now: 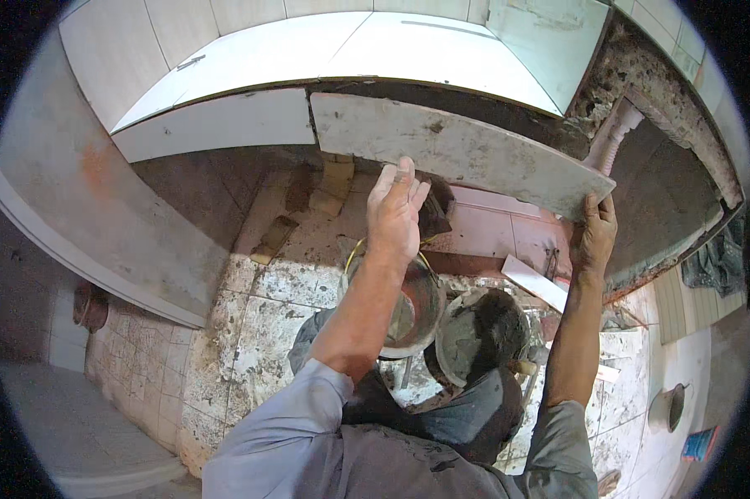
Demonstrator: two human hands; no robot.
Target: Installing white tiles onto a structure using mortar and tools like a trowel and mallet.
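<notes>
A long, dusty tile strip (466, 150) is held up against the front edge of a white tiled counter (308, 50), its right end tilting lower. My left hand (397, 212) has its fingers closed at the strip's lower edge, left of its middle. At the right end, my right hand (595, 233) grips the lower corner, thumb and fingers around the edge. Beside the strip on the left, a white tile piece (225, 123) covers the counter's front. A dark rough gap shows between the strip's top and the counter.
Below my arms stand two mortar-stained buckets (416, 312) (481, 337). A narrow white offcut (535, 281) leans near the right one. At the right, a ribbed pipe (618, 137) runs down inside an opening. A grey partition wall (101, 183) bounds the left. Mortar splashes cover the floor (288, 287).
</notes>
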